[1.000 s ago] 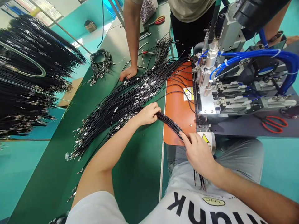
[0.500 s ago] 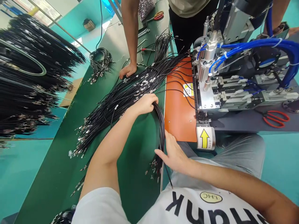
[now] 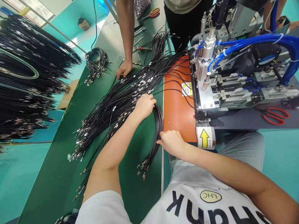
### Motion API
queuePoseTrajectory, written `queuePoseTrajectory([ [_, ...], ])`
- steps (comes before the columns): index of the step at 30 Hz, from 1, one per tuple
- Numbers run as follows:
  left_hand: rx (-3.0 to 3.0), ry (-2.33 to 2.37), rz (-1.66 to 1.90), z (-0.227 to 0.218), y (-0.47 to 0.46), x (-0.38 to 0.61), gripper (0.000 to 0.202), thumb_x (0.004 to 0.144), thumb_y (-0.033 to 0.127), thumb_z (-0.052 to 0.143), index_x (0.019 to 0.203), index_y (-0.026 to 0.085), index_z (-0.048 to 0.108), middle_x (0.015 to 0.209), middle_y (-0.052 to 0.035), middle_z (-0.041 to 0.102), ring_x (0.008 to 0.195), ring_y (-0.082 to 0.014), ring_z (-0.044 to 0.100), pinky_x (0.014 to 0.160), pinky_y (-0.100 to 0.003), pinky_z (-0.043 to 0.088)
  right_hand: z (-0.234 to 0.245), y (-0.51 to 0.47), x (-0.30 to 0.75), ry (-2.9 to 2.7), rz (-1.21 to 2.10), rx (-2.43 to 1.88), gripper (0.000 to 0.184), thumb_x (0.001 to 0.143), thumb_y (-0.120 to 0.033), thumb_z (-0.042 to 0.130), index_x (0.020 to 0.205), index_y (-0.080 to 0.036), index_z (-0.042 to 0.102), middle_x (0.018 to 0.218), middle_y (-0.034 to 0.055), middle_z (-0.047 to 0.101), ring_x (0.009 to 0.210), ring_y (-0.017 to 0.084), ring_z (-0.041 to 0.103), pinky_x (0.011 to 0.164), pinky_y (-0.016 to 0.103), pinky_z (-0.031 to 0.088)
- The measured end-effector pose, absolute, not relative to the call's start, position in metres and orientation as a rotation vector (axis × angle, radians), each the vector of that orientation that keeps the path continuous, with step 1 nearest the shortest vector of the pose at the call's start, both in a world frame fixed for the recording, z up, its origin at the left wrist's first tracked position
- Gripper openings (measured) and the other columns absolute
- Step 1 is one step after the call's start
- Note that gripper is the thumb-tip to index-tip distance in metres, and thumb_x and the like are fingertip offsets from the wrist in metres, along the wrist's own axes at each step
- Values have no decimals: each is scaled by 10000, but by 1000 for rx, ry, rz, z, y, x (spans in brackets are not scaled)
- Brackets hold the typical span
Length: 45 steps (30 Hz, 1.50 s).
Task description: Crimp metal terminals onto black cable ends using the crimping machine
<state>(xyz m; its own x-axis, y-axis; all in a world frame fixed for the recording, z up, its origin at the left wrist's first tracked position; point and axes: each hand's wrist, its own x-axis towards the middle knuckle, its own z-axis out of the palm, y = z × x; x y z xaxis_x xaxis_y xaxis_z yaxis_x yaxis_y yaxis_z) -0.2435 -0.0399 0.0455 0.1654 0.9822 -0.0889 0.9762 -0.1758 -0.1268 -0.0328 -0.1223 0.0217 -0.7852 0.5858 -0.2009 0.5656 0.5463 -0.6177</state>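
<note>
My left hand [image 3: 144, 105] is closed round the upper end of a small bundle of black wires [image 3: 157, 133] that curves down across the green table [image 3: 58, 155]. My right hand [image 3: 171, 142] pinches the same bundle lower down, by the table's right edge. The bundle's metal-tipped ends [image 3: 143, 168] lie fanned out on the table below my hands. A large pile of black terminal wires [image 3: 121, 99] spreads over the table to the left of my left hand.
An orange plate [image 3: 177, 112] fronts a crimping machine [image 3: 224, 84] with blue hoses on the right. Red scissors [image 3: 275, 115] lie on the machine's base. Another person's hand [image 3: 123, 69] rests on the table at the back. Racks of black wires [image 3: 25, 81] hang at left.
My right hand has left the orange plate and moved left to the table's edge, bringing the bundle's free end down onto the green table. My left hand has kept its hold.
</note>
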Motion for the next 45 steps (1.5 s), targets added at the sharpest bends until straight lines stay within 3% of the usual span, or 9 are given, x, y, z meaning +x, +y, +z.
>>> queuePoseTrajectory([
  [5, -2489, -1986, 98, 51, -72, -222, 388, 916, 110, 430, 1248, 220, 600, 1223, -84, 575, 988, -209, 626, 824, -342, 497, 22, -120, -3, -2711, 1080, -952, 258, 962, -422, 549, 868, -189, 606, 860, 75, 736, 777, 254, 713, 589, 297, 386],
  [16, -2936, -1530, 169, 46, -82, -223, 292, 951, 137, 442, 1110, 203, 678, 1144, -73, 697, 1016, -179, 654, 868, -303, 519, 20, -115, 54, -2388, 1320, -1012, 207, 960, -370, 540, 845, -216, 618, 750, 4, 681, 633, 151, 602, 599, 300, 395],
  [18, -2954, -1522, -87, 49, -78, -227, 271, 968, 168, 444, 1107, 207, 673, 1149, -55, 705, 1037, -170, 656, 892, -300, 519, 20, -111, 56, -2171, 1432, -1054, 158, 943, -365, 570, 1002, -231, 629, 887, 28, 703, 748, 170, 643, 668, 316, 462],
  [23, -2643, -1742, -574, 57, -67, -216, 243, 992, 247, 442, 1121, 167, 631, 1094, -83, 690, 1062, -182, 625, 976, -333, 476, 21, -111, 44, -1541, 2124, -756, 656, 885, -356, 674, 1443, -277, 337, 1373, 96, 561, 1256, 196, 547, 997, 355, 470],
  [28, -2159, -1972, -592, 64, -55, -199, 293, 1005, 287, 376, 1103, 168, 626, 1071, -106, 683, 1040, -235, 605, 944, -401, 450, 29, -123, 42, -1296, 2417, -637, 367, 983, -400, 512, 1298, -223, 444, 906, 23, 654, 869, 149, 642, 778, 301, 495],
  [34, -2519, -1462, -245, 68, -81, -143, 418, 938, 163, 425, 1347, 169, 515, 1382, -135, 551, 1368, -289, 418, 1161, -533, 232, 42, -99, 93, -1789, 2248, -1038, 357, 1017, -472, 379, 995, -211, 622, 603, -55, 406, 538, 101, 387, 512, 248, 303],
  [37, -2838, -1009, -271, 54, -100, -124, 321, 961, 187, 437, 1253, 184, 570, 1072, -81, 669, 1111, -213, 592, 1069, -435, 378, 42, -87, 120, -2037, 2246, -1052, 345, 1003, -434, 416, 914, -200, 652, 642, -32, 484, 559, 107, 429, 516, 253, 320],
  [40, -2896, -1117, -241, 38, -110, -127, 193, 980, 217, 452, 1067, 148, 610, 759, -27, 610, 728, -156, 576, 738, -311, 462, 37, -85, 131, -1950, 2113, -1093, 211, 956, -377, 518, 1018, -206, 626, 695, -27, 569, 570, 117, 514, 541, 258, 397],
  [45, -2763, -1513, -310, 24, -112, -140, 169, 987, 199, 442, 1046, 139, 588, 760, -43, 604, 690, -169, 541, 650, -306, 415, 25, -84, 126, -1697, 1672, -1231, 382, 892, -306, 621, 1260, -223, 559, 910, 38, 703, 741, 164, 658, 704, 318, 523],
])
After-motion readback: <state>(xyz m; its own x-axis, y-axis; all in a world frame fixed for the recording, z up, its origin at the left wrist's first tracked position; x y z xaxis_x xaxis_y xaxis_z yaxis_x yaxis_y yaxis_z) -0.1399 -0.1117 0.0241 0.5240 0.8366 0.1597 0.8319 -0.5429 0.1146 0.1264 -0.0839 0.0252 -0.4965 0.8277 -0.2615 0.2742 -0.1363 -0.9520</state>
